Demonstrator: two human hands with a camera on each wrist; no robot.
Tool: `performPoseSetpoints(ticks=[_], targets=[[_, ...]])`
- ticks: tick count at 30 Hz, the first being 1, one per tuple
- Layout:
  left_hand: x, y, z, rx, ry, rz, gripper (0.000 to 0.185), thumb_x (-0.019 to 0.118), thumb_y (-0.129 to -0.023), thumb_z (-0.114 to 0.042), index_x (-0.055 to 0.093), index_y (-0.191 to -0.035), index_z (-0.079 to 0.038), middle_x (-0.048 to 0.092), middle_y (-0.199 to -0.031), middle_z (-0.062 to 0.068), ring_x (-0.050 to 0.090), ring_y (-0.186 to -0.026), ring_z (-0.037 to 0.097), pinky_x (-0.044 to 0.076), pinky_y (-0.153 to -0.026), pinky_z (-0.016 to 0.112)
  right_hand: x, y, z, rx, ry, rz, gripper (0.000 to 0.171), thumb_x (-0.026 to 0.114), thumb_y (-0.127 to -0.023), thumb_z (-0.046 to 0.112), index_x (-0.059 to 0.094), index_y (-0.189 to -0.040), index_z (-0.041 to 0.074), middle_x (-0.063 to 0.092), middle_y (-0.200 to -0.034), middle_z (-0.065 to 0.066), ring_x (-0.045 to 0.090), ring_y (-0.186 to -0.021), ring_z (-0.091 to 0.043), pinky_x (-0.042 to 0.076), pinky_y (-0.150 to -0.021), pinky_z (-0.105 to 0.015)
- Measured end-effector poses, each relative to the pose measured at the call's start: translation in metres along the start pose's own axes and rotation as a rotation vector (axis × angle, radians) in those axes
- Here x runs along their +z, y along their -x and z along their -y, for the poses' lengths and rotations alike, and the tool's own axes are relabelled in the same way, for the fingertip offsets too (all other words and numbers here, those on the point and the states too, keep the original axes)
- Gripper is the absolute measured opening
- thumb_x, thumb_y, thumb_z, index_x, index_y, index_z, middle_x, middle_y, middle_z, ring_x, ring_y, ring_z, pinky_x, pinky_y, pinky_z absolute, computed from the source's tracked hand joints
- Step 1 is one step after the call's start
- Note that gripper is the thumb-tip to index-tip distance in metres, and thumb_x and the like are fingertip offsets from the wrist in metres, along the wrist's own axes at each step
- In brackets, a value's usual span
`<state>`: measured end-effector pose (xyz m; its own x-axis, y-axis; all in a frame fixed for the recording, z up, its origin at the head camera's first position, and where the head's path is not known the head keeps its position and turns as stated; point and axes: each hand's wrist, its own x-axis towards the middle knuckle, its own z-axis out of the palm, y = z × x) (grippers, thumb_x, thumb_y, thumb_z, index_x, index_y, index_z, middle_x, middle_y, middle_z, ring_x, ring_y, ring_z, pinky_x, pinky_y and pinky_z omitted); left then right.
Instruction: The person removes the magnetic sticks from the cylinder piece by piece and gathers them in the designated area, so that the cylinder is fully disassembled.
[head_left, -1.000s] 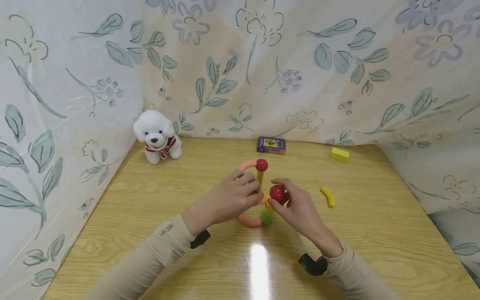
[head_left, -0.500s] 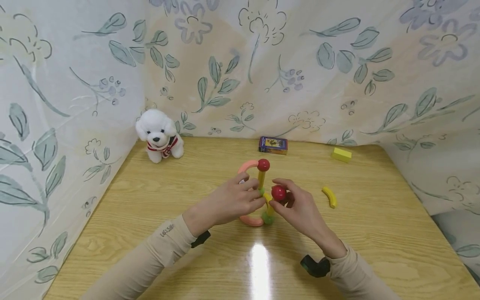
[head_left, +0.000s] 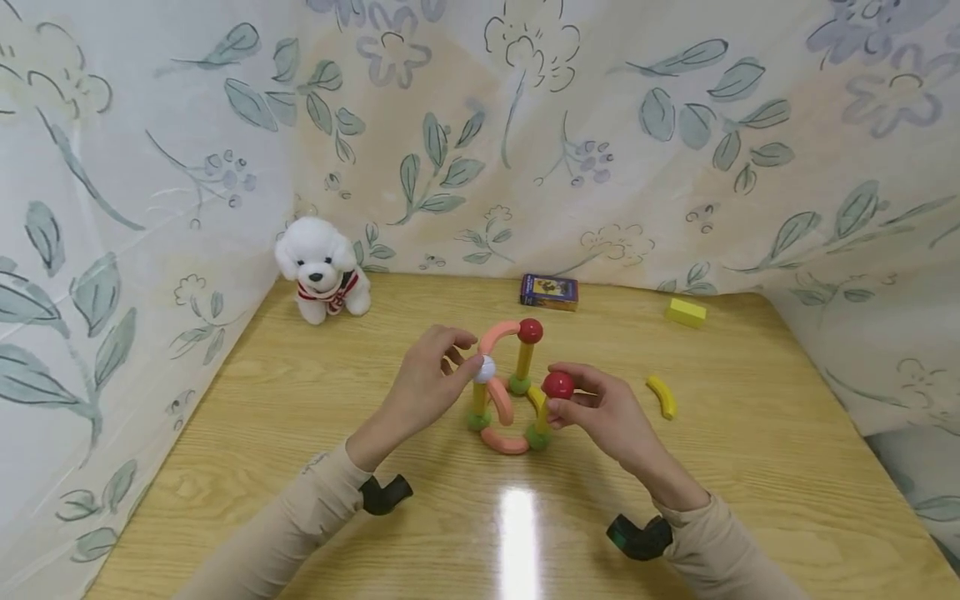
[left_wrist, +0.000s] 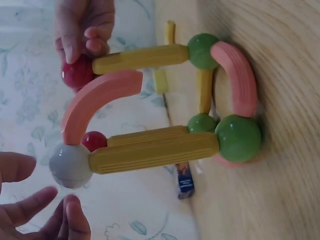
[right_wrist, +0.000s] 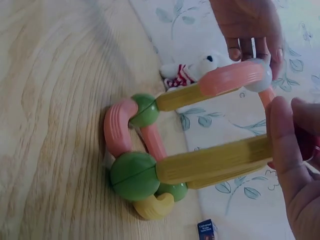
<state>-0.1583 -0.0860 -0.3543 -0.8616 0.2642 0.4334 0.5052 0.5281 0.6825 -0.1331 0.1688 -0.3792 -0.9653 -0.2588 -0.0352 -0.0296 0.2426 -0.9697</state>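
Observation:
A frame of toy building rods and balls stands on the table: green balls (left_wrist: 239, 138) at its base, upright yellow rods (left_wrist: 150, 154) and curved pink rods (left_wrist: 241, 80). My right hand (head_left: 603, 412) grips the near right red ball (head_left: 558, 385) at the top of a yellow rod. Another red ball (head_left: 530, 331) tops the far rod. My left hand (head_left: 427, 379) is beside the white ball (left_wrist: 71, 166), its fingers spread around it with a gap in the left wrist view. From that white ball a curved pink rod (left_wrist: 102, 95) sticks out, its other end free.
A white plush dog (head_left: 321, 267) sits at the back left. By the back cloth lie a small blue card box (head_left: 550, 292) and a yellow block (head_left: 686, 313). A loose curved yellow rod (head_left: 662, 397) lies right of the frame.
My left hand has drawn back leftward from over the frame, bringing the white ball and the free-ended pink rod into sight. My right hand still holds the red ball.

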Motion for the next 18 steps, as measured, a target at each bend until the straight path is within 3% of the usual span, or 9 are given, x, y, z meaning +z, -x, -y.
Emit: performPoseSetpoints(ticks=[4, 8, 14, 16, 18], targets=[[0.0, 0.001, 0.004, -0.054, 0.051, 0.06, 0.019, 0.069, -0.09, -0.013, 0.068, -0.106, -0.004, 0.065, -0.1, 0.009, 0.06, -0.083, 0.016, 0.054, -0.071, 0.031, 0.003, -0.002, -0.003, -0.034, 0.008, 0.012, 0.044, 0.066, -0.092, 0.01, 0.052, -0.133, 0.0, 0.058, -0.119, -0.033, 0.071, -0.083, -0.015, 0.06, -0.074, -0.034], [0.002, 0.001, 0.007, -0.055, 0.052, 0.073, 0.016, 0.069, -0.091, -0.014, 0.068, -0.104, -0.005, 0.066, -0.099, 0.007, 0.061, -0.082, 0.014, 0.051, -0.07, 0.023, 0.004, -0.002, -0.003, -0.085, 0.015, 0.013, 0.042, 0.063, -0.094, 0.008, 0.049, -0.133, 0.0, 0.06, -0.116, -0.034, 0.071, -0.079, -0.015, 0.061, -0.072, -0.036], [0.002, -0.001, 0.01, -0.049, 0.045, 0.081, 0.015, 0.069, -0.091, -0.014, 0.068, -0.103, -0.006, 0.066, -0.098, 0.006, 0.061, -0.083, 0.014, 0.05, -0.07, 0.022, 0.001, -0.004, 0.002, -0.109, 0.043, -0.013, 0.041, 0.061, -0.096, 0.013, 0.047, -0.134, 0.005, 0.063, -0.116, -0.029, 0.072, -0.07, -0.017, 0.06, -0.06, -0.037], [0.002, -0.001, 0.011, -0.052, 0.045, 0.086, 0.015, 0.069, -0.091, -0.015, 0.068, -0.103, -0.006, 0.066, -0.098, 0.006, 0.06, -0.083, 0.014, 0.05, -0.07, 0.023, -0.006, -0.009, 0.004, -0.091, 0.116, -0.06, 0.043, 0.062, -0.096, 0.02, 0.05, -0.135, 0.008, 0.062, -0.118, -0.023, 0.069, -0.067, -0.016, 0.057, -0.056, -0.034], [0.003, -0.002, 0.012, -0.056, 0.047, 0.086, 0.015, 0.069, -0.091, -0.015, 0.068, -0.102, -0.006, 0.066, -0.098, 0.006, 0.06, -0.083, 0.014, 0.05, -0.07, 0.023, -0.017, -0.022, 0.003, -0.09, 0.266, -0.134, 0.045, 0.063, -0.096, 0.028, 0.054, -0.135, 0.009, 0.059, -0.117, -0.018, 0.065, -0.07, -0.016, 0.053, -0.055, -0.03]])
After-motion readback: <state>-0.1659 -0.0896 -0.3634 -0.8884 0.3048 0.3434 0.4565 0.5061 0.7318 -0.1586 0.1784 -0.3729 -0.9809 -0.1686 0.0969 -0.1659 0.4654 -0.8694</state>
